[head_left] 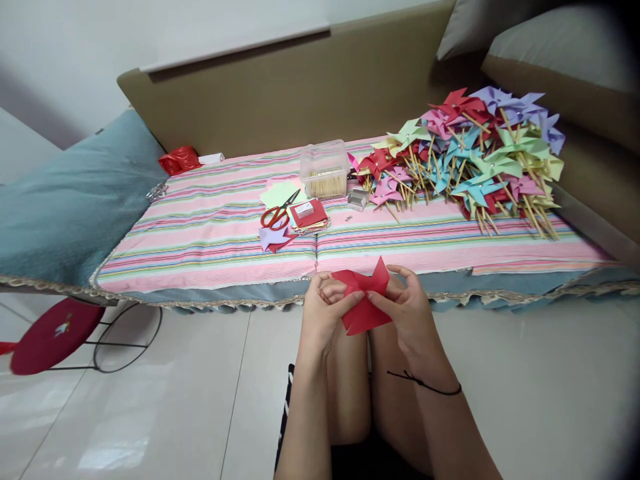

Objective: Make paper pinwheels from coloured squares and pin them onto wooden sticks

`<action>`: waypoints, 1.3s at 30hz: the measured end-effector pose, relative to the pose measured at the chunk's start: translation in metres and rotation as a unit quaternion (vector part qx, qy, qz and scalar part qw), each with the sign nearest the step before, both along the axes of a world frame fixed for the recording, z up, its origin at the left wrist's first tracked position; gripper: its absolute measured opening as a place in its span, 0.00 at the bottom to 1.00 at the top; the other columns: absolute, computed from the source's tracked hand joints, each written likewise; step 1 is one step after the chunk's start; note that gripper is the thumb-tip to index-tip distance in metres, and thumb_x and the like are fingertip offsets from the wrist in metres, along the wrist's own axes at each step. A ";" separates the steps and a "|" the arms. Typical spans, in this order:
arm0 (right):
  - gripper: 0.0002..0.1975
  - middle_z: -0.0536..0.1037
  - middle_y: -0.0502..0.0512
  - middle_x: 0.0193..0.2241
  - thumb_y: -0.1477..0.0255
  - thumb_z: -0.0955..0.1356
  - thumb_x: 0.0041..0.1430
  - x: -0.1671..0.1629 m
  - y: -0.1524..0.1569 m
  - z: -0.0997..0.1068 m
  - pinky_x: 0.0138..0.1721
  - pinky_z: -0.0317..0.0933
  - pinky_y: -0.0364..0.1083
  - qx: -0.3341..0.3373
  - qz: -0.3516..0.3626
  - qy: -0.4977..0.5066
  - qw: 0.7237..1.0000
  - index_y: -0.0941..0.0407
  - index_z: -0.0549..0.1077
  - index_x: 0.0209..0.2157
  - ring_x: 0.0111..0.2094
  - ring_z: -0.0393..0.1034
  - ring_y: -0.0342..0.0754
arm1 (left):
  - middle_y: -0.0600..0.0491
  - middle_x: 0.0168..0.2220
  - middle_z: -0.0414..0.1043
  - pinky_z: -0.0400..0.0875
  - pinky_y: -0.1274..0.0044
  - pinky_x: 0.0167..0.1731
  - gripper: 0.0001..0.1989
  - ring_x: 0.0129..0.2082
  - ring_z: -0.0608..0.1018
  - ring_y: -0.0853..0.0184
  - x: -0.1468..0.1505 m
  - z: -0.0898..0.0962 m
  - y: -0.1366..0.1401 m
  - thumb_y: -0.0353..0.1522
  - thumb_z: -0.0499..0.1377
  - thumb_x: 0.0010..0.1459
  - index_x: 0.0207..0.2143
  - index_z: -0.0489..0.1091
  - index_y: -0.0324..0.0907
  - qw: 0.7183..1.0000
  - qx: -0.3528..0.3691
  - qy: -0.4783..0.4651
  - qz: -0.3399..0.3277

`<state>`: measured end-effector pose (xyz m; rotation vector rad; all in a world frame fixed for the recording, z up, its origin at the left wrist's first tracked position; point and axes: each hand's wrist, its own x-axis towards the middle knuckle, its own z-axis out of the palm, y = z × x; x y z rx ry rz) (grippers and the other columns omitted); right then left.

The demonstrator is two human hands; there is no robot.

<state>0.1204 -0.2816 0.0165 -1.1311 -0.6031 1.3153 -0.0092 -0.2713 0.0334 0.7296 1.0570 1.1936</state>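
Observation:
Above my knees, my left hand (327,303) and my right hand (403,303) both grip a red paper pinwheel blank (367,313). Its corners are partly folded in, and one pointed blade sticks up toward the right. Both thumbs press near its middle; the other fingers go behind the paper and are partly hidden. On the sofa seat ahead lie orange-handled scissors (276,217), a stack of red paper squares (313,215) with a small white box (304,211) on it, and cut lilac paper (273,238).
Finished pinwheels (465,160) on sticks are heaped at the right of the striped cloth (225,220). A clear tub (325,170) of sticks and a small clear box (357,199) stand mid-seat. A red plastic bag (179,161) lies at left; a red round stool (57,337) is on the floor.

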 end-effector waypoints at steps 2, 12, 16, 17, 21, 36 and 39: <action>0.34 0.82 0.49 0.29 0.68 0.79 0.35 0.000 0.000 0.000 0.33 0.69 0.51 0.002 0.003 0.002 1.000 0.50 0.62 0.44 0.29 0.77 0.53 | 0.57 0.26 0.75 0.70 0.78 0.30 0.26 0.27 0.77 0.70 0.000 0.000 0.000 0.30 0.72 0.37 0.35 0.61 0.42 1.000 0.003 0.002 -0.005; 0.33 0.82 0.50 0.28 0.70 0.78 0.37 0.001 0.000 0.002 0.33 0.68 0.51 0.006 0.012 -0.003 1.000 0.50 0.63 0.45 0.29 0.76 0.52 | 0.55 0.24 0.76 0.69 0.80 0.27 0.23 0.23 0.76 0.71 0.000 -0.001 0.000 0.31 0.72 0.39 0.34 0.63 0.41 1.000 0.006 0.012 -0.009; 0.33 0.82 0.51 0.29 0.70 0.78 0.37 0.001 0.000 0.001 0.33 0.69 0.51 0.007 0.017 -0.006 1.000 0.50 0.63 0.45 0.30 0.76 0.53 | 0.55 0.24 0.77 0.69 0.80 0.26 0.23 0.22 0.75 0.71 0.000 -0.001 0.001 0.31 0.72 0.39 0.35 0.63 0.40 1.000 -0.003 0.001 -0.014; 0.34 0.82 0.51 0.29 0.69 0.78 0.37 0.001 0.000 0.001 0.33 0.69 0.51 0.008 0.017 -0.007 1.000 0.50 0.63 0.46 0.30 0.76 0.53 | 0.55 0.24 0.77 0.69 0.80 0.26 0.23 0.22 0.75 0.71 0.000 0.000 0.001 0.31 0.72 0.39 0.35 0.63 0.40 1.000 -0.005 -0.002 -0.014; 0.35 0.82 0.50 0.28 0.69 0.78 0.36 0.001 0.001 0.000 0.33 0.69 0.51 0.009 0.016 -0.011 1.000 0.50 0.62 0.46 0.29 0.76 0.53 | 0.55 0.24 0.77 0.69 0.80 0.26 0.23 0.23 0.75 0.72 0.001 0.000 0.001 0.31 0.72 0.39 0.35 0.63 0.40 1.000 -0.009 -0.008 -0.014; 0.34 0.82 0.50 0.28 0.70 0.78 0.36 0.000 0.001 0.000 0.32 0.68 0.49 0.007 0.015 -0.005 1.000 0.51 0.63 0.45 0.28 0.76 0.51 | 0.57 0.22 0.76 0.69 0.82 0.25 0.23 0.20 0.74 0.74 0.001 -0.001 0.002 0.30 0.72 0.39 0.35 0.63 0.40 1.000 -0.007 -0.029 -0.008; 0.34 0.82 0.50 0.27 0.70 0.79 0.36 0.001 0.002 0.000 0.32 0.68 0.49 0.005 0.012 -0.003 1.000 0.51 0.63 0.45 0.28 0.76 0.51 | 0.56 0.23 0.77 0.70 0.81 0.26 0.24 0.21 0.75 0.74 0.001 -0.001 0.002 0.29 0.72 0.38 0.35 0.63 0.40 1.000 -0.004 -0.028 -0.010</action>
